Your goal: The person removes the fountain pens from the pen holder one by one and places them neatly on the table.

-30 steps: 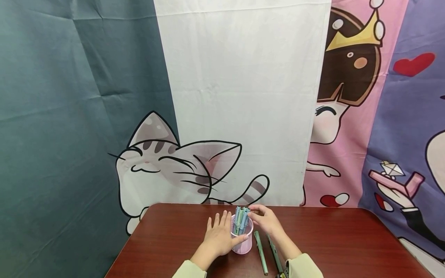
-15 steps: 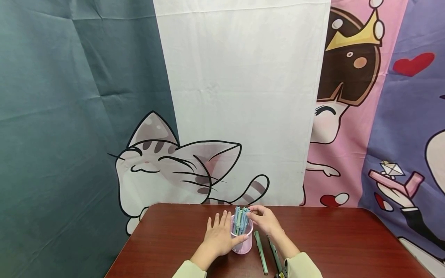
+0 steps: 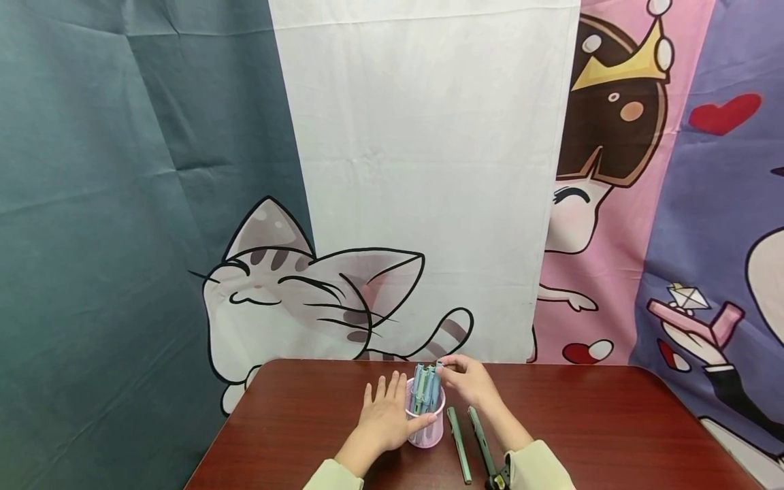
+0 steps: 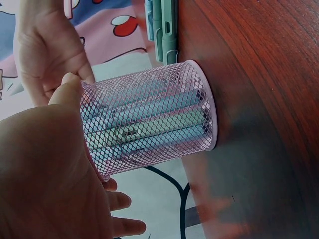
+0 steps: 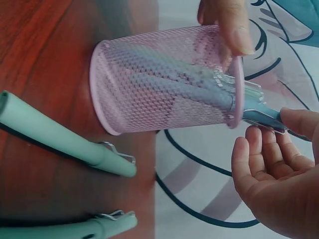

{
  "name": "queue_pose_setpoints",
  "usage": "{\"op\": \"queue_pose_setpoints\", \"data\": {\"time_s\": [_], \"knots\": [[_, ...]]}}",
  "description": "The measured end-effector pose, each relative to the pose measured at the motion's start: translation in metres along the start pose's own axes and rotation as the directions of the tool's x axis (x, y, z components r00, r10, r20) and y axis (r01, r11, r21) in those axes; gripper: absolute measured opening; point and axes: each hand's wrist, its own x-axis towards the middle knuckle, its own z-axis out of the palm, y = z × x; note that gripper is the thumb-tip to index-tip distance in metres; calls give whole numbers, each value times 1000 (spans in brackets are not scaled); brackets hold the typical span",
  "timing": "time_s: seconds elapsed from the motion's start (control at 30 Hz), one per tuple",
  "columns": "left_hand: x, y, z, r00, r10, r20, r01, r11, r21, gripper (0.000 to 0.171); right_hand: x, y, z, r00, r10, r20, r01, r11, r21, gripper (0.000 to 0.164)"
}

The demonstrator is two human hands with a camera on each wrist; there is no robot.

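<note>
Cup (image 3: 433, 434): pink mesh, upright on the table (image 3: 306, 408), with a cluster of pens (image 3: 420, 389) inside.
Left hand (image 3: 386, 416): at the cup's nine o'clock, fingers straight and spread, thumb at the rim's six o'clock; a light brace, judged adequate against tipping.
Right hand (image 3: 471, 384): at two o'clock, pinching the top of a blue pen (image 5: 261, 113) standing in the cup.
Pen handling: best moved along its own length, without levering the rim or snagging neighbouring clips.
Green pens (image 3: 459, 446): two, loose around four o'clock; sleeve (image 3: 542, 468) should clear them.

Reddish-brown wood-grain table (image 3: 588, 422); behind, creased cloth backdrop (image 3: 422, 136), teal, white, pink, purple, printed cartoon cat (image 3: 263, 286)
</note>
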Motion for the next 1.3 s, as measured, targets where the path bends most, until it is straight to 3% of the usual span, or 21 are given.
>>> {"op": "queue_pose_setpoints", "data": {"time_s": [0.33, 0.6, 0.9, 1.3], "knots": [[1, 0, 1, 1000, -2, 5, 3, 1000, -11, 108, 1, -22, -15, 999, 5, 39, -13, 978, 210, 27], [2, -2, 4, 1000, -4, 0, 4, 1000, -5, 109, 2, -31, -29, 999, -3, 54, -12, 960, 279, 27], [2, -2, 2, 1000, -5, 11, 5, 1000, -9, 110, 0, -40, -51, 992, -32, 125, -3, 962, 273, 33], [0, -3, 1, 1000, 11, -8, -11, 1000, -9, 109, -5, -38, -74, 993, -17, 116, -15, 964, 266, 31]]}}
